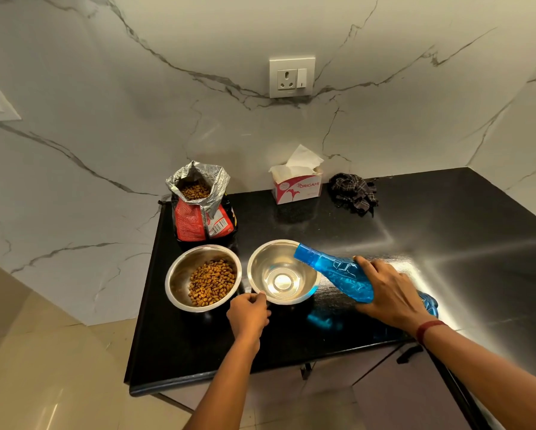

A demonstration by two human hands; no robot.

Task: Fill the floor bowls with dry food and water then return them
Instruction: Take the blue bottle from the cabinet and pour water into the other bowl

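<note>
Two steel bowls stand side by side on the black counter (384, 218). The left bowl (179, 274) holds brown dry food. The right bowl (260, 265) has clear water in its bottom. My right hand (394, 293) grips a blue plastic bottle (338, 271), tilted with its mouth over the right bowl's rim. My left hand (249, 313) pinches the near rim of the right bowl. An open red food bag (201, 212) with kibble showing stands behind the left bowl.
A tissue box (296, 187) and a crumpled dark checked cloth (353, 192) sit at the back of the counter by the marble wall. A wall socket (291, 77) is above them. The counter's left edge drops to a tiled floor (43, 367). Cabinet doors with handles lie below.
</note>
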